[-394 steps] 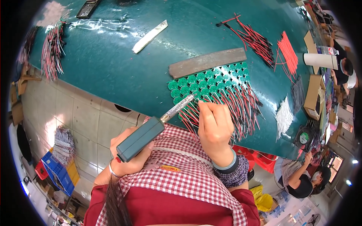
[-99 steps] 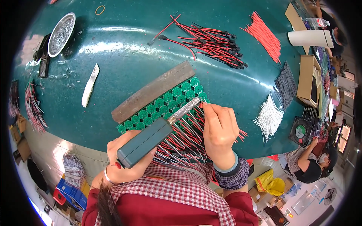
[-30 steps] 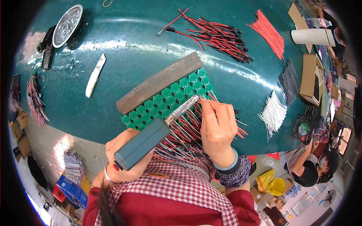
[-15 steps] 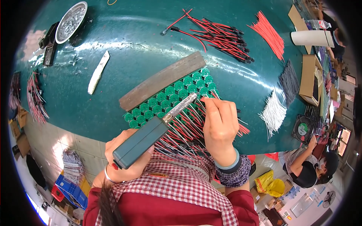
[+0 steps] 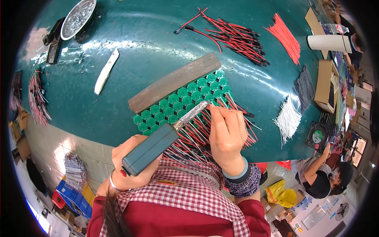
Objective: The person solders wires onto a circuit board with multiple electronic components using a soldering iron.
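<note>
My left hand is wrapped round the dark green box-shaped body of a soldering gun. Its tinned metal tip points up and right over a panel of round green circuit boards. Close to that tip, the thumb and fingers of my right hand are pinched on a thin wire, mostly hidden by the fingertips. Red, white and black wires spread from the panel's near side toward my apron. A brown flat bar lies along the panel's far edge.
Beyond the panel lie red wires with black connectors. Bundles of red, black and white wires are on the right, near a cardboard box. A metal bowl and a white-wrapped blade are left. Another person sits at right.
My right hand has shifted slightly left and down, its fingertips now closer to the soldering tip. The soldering gun has moved a little right. The whole view has shifted slightly.
</note>
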The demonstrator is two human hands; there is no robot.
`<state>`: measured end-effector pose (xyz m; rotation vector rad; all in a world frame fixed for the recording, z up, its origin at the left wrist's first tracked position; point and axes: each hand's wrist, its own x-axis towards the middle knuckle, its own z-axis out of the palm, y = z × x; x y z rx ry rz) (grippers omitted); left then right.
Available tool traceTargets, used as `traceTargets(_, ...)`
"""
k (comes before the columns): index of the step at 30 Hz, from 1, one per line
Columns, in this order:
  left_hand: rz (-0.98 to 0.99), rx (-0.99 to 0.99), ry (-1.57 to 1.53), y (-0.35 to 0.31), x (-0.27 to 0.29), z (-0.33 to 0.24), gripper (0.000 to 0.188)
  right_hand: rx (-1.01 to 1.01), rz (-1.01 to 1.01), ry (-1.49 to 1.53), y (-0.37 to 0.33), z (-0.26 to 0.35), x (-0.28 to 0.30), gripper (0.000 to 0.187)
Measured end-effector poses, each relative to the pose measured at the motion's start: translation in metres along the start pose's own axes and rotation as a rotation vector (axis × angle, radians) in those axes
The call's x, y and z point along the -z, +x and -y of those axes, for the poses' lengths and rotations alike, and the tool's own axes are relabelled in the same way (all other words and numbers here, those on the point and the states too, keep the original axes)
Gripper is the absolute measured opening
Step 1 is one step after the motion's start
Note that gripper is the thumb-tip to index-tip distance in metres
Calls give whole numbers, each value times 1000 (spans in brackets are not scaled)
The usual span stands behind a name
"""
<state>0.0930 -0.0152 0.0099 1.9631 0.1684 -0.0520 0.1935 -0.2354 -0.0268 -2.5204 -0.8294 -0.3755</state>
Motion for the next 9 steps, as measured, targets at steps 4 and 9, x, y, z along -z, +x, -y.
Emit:
traceTargets(4,-12,58,-35,-4,-2,3,27,18,5,-22,-2,-1,-1,30)
traceTargets(9,7,52,-36,-6,-2,7,28,6,22,-32,-2,0,-1,30)
